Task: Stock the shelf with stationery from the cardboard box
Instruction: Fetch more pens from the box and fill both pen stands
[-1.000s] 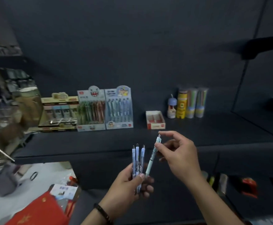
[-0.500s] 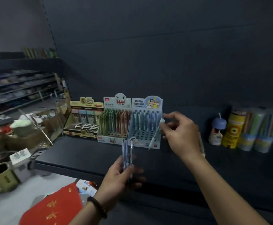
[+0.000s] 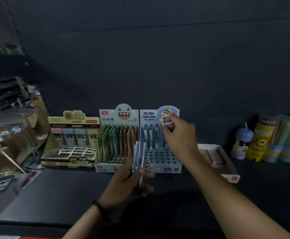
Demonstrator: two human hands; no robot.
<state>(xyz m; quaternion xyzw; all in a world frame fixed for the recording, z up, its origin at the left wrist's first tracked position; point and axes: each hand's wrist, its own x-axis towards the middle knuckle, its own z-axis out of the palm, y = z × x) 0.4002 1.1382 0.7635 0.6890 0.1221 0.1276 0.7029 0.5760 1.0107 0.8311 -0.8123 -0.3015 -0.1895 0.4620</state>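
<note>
Stock in hand: spare pens [image 3: 139, 156], pale blue, held upright in the left grip [image 3: 128, 184] with fingers curled round the barrels. Right grip [image 3: 178, 135], beyond and above the left: thumb and forefinger pinch the top of a single pen [image 3: 164, 123], blurred, over the back rows of the blue display box [image 3: 159, 161]. The box stands on the shelf [image 3: 54, 195] directly beneath this grip, with pens in the rows nearest the fingers and open holes under the wrist. Left of the grip, touching the blue box: green-and-brown pen box [image 3: 116, 144]. Hazards, as judged: the hand hides the target hole, so the tip may miss and skate across the insert; downward pressure may shove the light card box backward; knuckles may tilt seated neighbours; the left bundle may slip while attention is elsewhere.
</note>
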